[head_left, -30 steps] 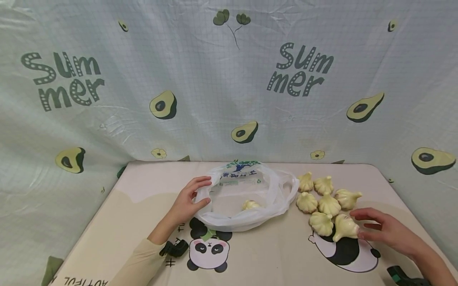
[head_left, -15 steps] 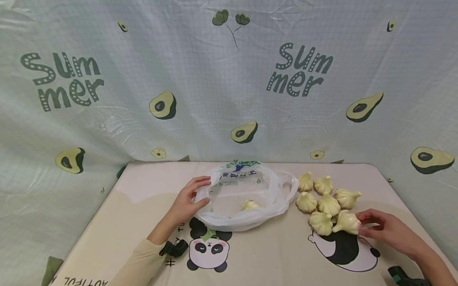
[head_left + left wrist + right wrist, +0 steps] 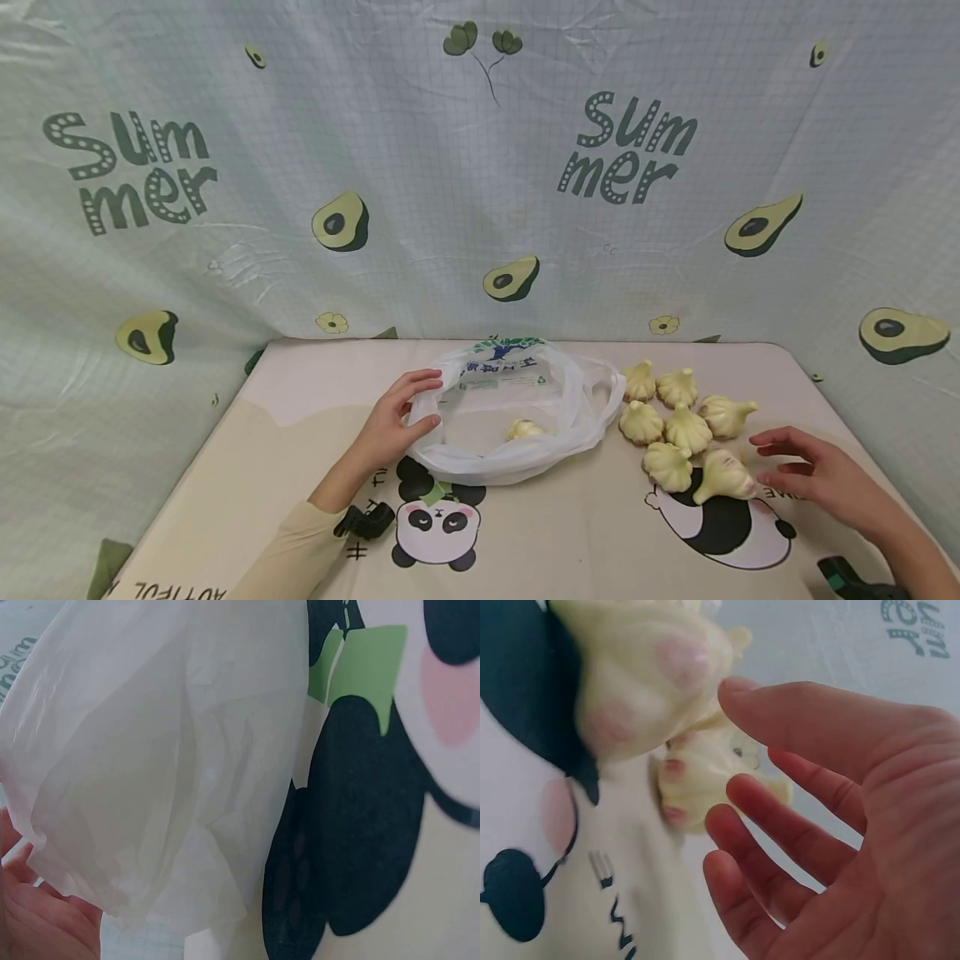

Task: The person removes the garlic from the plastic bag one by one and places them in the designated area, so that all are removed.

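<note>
On the table lies a white plastic bag [image 3: 517,462] with its mouth spread wide and one garlic bulb [image 3: 527,429] inside. My left hand [image 3: 393,421] holds the bag's left rim; in the left wrist view the bag [image 3: 150,765] partly hides the fingers [image 3: 52,922]. Right of the bag sits a cluster of several garlic bulbs [image 3: 687,429]. My right hand [image 3: 825,475], fingers spread and slightly bent, is just right of the nearest garlic bulb [image 3: 726,477]. In the right wrist view a gap shows between the thumb and fingers, with garlic [image 3: 652,682] beyond the thumb tip.
The light tablecloth [image 3: 570,533] carries panda prints. A pale curtain [image 3: 420,167] with avocado prints hangs behind the table's far edge. Dark wrist devices [image 3: 367,521] are on both arms.
The nearest garlic bulb has turned and shifted slightly; my right hand touched it half a second ago and is now a little apart from it. My left hand and the bag stay still.
</note>
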{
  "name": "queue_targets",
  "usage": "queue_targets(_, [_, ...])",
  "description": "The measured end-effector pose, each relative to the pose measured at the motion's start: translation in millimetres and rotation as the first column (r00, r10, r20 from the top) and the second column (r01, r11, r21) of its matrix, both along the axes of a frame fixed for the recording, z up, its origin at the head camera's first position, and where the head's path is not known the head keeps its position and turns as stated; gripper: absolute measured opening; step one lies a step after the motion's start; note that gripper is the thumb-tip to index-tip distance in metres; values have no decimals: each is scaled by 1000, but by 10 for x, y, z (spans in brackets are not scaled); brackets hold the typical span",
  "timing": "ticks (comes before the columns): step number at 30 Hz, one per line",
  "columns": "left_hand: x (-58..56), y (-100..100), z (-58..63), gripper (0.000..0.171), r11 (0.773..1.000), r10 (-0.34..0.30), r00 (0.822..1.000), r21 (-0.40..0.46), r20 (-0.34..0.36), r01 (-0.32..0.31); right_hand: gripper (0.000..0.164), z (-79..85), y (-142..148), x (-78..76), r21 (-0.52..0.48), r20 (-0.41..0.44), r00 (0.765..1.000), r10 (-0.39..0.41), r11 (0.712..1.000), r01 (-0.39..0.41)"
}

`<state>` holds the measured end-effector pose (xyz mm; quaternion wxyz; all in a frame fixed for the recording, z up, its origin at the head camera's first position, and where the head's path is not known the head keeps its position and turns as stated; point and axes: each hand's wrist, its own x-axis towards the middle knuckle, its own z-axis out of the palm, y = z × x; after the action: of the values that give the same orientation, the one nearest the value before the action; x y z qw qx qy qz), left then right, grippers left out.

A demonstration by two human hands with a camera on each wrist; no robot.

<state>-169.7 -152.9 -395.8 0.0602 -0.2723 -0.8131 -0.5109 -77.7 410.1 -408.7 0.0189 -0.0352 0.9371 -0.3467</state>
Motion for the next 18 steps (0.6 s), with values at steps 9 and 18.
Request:
queue_targets(9, [9, 9, 32, 42, 1000, -1, 1000, 0, 10, 1, 34, 218, -164, -52, -33, -196, 981, -7, 999, 0])
queue_targets(18, [17, 10, 48, 42, 1000, -11, 1000, 13, 15, 11, 23, 450, -549, -217, 4, -298, 952, 65, 998, -67])
